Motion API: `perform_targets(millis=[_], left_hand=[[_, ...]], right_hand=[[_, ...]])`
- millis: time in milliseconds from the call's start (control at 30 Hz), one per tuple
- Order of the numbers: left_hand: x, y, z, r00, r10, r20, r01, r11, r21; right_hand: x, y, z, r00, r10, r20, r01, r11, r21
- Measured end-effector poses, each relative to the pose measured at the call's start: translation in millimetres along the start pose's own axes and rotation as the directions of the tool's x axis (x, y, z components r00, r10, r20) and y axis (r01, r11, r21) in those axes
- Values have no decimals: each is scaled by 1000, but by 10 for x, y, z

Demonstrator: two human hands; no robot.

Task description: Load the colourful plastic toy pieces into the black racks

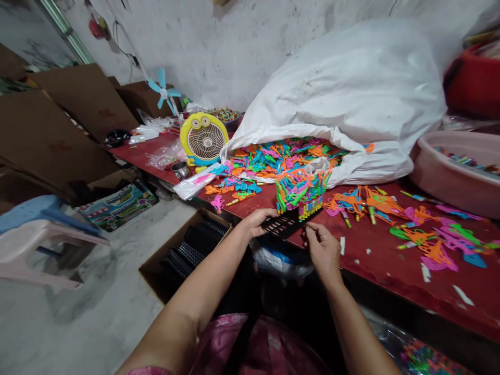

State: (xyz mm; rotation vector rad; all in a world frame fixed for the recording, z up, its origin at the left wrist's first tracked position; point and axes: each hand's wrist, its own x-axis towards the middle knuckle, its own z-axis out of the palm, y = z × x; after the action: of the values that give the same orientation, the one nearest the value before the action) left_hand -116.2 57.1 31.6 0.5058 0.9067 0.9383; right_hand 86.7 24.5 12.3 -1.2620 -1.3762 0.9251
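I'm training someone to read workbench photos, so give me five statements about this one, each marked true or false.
1. The left hand holds a black slotted tray. True.
2. A pink tub sits to the right of the white sack in the picture. True.
3. The tabletop is green. False: the tabletop is red.
4. The yellow fan stands to the right of the white sack. False: the yellow fan is to its left in the picture.
5. The white sack is tied shut. False: its mouth is open, showing colourful plastic pieces.
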Motion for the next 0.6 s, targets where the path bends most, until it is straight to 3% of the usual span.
perform_targets(millis=[333, 600], left_hand=[[-56, -72, -34, 996, 70, 60, -70, 998, -5], [-26, -106, -27, 994, 99, 38, -100, 994, 41]], right_hand=[[-7, 19, -4, 998, -63, -12, 63, 996, -62], [-19, 19, -6, 997, -79, -21, 76, 990, -122]])
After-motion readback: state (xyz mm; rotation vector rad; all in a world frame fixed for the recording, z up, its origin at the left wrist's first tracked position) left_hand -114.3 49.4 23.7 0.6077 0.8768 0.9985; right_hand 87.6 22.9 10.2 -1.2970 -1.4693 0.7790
